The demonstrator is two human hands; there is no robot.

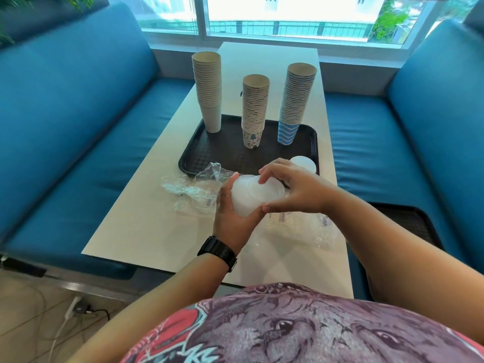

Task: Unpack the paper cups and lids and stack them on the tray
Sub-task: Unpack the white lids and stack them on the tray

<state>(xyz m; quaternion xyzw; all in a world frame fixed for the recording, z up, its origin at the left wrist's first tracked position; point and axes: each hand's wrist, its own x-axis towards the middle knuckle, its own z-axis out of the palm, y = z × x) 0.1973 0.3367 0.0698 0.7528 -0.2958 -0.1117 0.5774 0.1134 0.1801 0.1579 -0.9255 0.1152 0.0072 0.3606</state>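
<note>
Cups done, lid step now: left hand [230,218] and right hand [293,189] both curl round the translucent white plastic lid stack [251,195] above the table, next set it on the black textured tray [209,155].

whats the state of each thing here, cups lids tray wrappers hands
white cups: stacked upright on tray
patterned cups: stacked upright on tray
blue cups: stacked upright on tray
tray: flat on table
lids: unwrapped stack, held by both hands
left hand: grips lids
right hand: grips lids
wrappers: empty, crumpled on table
</note>
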